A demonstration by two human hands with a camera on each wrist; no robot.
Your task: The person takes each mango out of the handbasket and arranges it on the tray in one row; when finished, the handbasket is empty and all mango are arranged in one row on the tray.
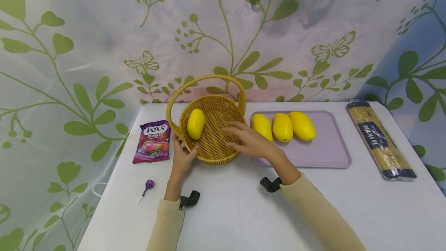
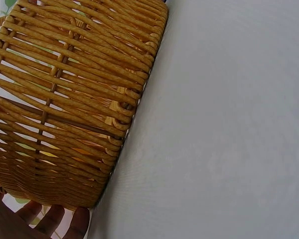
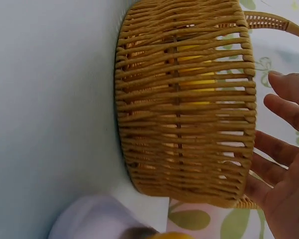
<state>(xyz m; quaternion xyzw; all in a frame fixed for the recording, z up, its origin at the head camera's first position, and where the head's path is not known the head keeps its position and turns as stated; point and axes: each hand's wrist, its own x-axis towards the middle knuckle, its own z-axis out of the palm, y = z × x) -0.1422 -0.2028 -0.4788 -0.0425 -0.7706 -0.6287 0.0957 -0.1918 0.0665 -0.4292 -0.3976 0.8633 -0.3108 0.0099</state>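
A round wicker basket [image 1: 218, 160] with a tall arched handle stands on the table, one yellow mango [image 1: 196, 124] lying inside at its left. At the basket's left side, my left hand [image 1: 180, 162] holds the wall, thumb near the front rim; in the left wrist view its fingertips [image 2: 78, 224] touch the weave. My right hand [image 1: 253, 140] reaches over the right rim, fingers spread and holding nothing. Several more slats of yellow show through the weave in the right wrist view. Three yellow mangoes [image 1: 282, 127] lie side by side on a pink tray [image 1: 331, 154] to the right.
Left of the basket lies a purple Fox's candy bag [image 1: 152, 142], with a wrapped lollipop [image 1: 149, 184] nearer the front. A pack of spaghetti [image 1: 379, 138] lies at the far right. Behind the white table [image 1: 230, 212] hangs a leaf-patterned curtain [image 1: 265, 49].
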